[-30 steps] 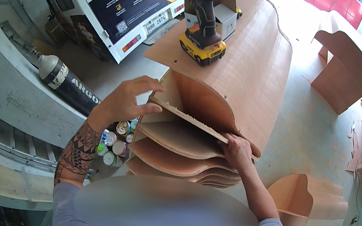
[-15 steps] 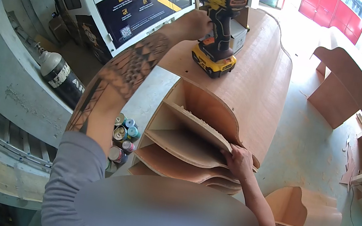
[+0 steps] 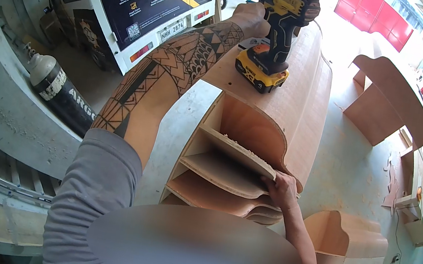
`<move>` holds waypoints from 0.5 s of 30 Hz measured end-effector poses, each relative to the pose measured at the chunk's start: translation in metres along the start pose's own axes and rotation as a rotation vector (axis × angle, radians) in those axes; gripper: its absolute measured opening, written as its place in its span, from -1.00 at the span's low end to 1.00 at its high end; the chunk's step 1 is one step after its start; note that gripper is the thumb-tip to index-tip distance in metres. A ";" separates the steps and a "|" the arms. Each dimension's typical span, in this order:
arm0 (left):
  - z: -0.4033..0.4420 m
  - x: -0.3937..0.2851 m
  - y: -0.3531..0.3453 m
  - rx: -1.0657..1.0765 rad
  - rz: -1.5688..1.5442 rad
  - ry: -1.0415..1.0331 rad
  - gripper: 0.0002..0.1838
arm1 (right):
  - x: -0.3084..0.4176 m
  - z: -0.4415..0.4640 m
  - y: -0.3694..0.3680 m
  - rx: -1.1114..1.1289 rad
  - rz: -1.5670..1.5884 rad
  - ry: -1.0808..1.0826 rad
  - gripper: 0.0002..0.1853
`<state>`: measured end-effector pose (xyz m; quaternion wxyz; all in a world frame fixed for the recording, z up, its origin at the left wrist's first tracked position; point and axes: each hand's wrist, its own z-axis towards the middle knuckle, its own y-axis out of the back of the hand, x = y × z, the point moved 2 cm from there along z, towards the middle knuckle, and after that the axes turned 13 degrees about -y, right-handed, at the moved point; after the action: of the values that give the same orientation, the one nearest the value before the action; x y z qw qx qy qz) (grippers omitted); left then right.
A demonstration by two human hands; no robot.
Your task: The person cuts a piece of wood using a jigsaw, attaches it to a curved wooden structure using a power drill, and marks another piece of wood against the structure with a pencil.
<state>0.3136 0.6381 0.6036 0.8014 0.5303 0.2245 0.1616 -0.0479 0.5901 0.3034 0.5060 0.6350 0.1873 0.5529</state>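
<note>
My left hand (image 3: 252, 19) is stretched far forward, beside and partly behind a yellow-and-black cordless drill (image 3: 273, 37). That drill stands upright on its battery on a curved plywood top. The drill hides my left fingers, so their grip does not show. Close to my body, my right hand (image 3: 283, 191) is wrapped round the right end of a plywood panel (image 3: 238, 153) with a rough, splintered upper edge. This panel is one of several wavy-edged layers at the open end of the curved plywood piece (image 3: 304, 102).
A white van (image 3: 148, 6) stands at the left behind a gas cylinder (image 3: 59, 83). More curved plywood pieces, one farther off (image 3: 389, 94) and one nearer (image 3: 355, 237), rest on the floor at right. A blurred oval covers the bottom middle.
The view has shifted slightly, and my left arm now hides the cans seen beside it before. My left hand is farther forward by the drill. My right hand keeps its place on the panel.
</note>
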 end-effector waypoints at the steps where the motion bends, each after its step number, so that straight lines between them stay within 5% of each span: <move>1: -0.001 -0.001 0.000 0.032 0.009 0.017 -0.51 | -0.001 0.000 -0.002 -0.001 -0.004 0.002 -0.65; 9: -0.010 0.016 0.005 -0.047 -0.090 -0.157 -0.55 | -0.002 0.000 -0.001 -0.008 -0.014 -0.007 -0.64; 12: -0.018 0.030 0.011 -0.346 -0.107 -0.266 -0.66 | -0.003 -0.001 0.000 -0.028 -0.019 -0.002 -0.64; 15: -0.035 0.044 0.019 -0.557 -1.155 -0.129 -0.87 | -0.002 -0.001 0.001 -0.028 -0.002 0.000 -0.64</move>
<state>0.3316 0.6947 0.6010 0.8789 0.1050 0.3747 -0.2758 -0.0492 0.5887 0.3030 0.5157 0.6276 0.1801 0.5548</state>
